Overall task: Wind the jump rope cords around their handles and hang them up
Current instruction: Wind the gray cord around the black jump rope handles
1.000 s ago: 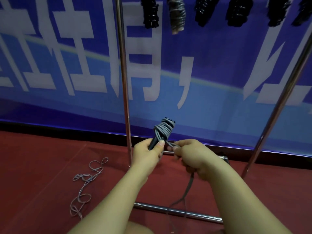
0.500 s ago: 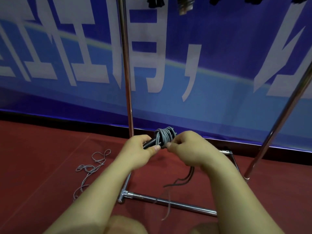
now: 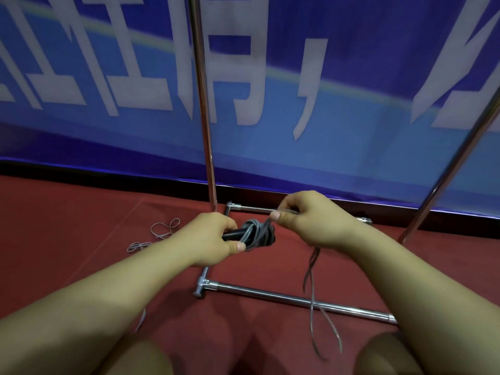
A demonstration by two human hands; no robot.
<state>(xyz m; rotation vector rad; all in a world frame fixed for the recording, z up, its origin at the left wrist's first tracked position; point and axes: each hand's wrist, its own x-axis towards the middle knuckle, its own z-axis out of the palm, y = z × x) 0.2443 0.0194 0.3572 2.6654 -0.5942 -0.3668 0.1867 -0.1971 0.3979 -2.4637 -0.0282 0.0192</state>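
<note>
My left hand (image 3: 213, 240) grips the black jump rope handles (image 3: 234, 234), which lie roughly level and point right. Grey cord (image 3: 257, 232) is wound in several turns around their right end. My right hand (image 3: 311, 220) pinches the cord between thumb and forefinger just right of the bundle. The loose tail of the cord (image 3: 311, 293) hangs from that hand down to the red floor. The hanging ropes on the rack's top bar are out of view.
The chrome rack has an upright pole (image 3: 204, 117), a slanted pole (image 3: 449, 169) at the right and a base bar (image 3: 297, 296) on the red carpet. Another grey rope (image 3: 159, 234) lies tangled on the floor at the left. A blue banner covers the wall behind.
The view has tilted down, so the hung ropes left the frame. The handles swung from upright to level, and my right hand moved up and right with the cord.
</note>
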